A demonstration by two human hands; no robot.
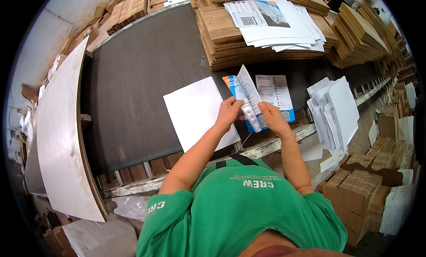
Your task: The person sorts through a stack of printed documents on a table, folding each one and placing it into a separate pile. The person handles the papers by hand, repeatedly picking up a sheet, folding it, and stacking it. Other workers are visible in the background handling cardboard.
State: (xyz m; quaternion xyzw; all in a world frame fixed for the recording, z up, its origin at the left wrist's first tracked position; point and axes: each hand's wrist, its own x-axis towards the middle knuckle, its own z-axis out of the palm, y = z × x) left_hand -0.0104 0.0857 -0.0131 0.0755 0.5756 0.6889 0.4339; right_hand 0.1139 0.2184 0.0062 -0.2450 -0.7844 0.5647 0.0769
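Observation:
A printed leaflet with an orange and blue corner stands partly curled between my two hands. My left hand pinches its left side, fingers closed near the lower end. At its right edge, my right hand grips it with thumb and fingers, some of them hidden behind the paper. Flat on the dark table behind the right hand lies a printed sheet with grey text blocks and a blue lower band. Left of my left hand rests a blank white sheet or stack.
Flattened cardboard is piled at the table's far side, topped by printed sheets. White papers stand in a bundle at the right edge. A pale board leans at left. Cardboard bundles sit lower right.

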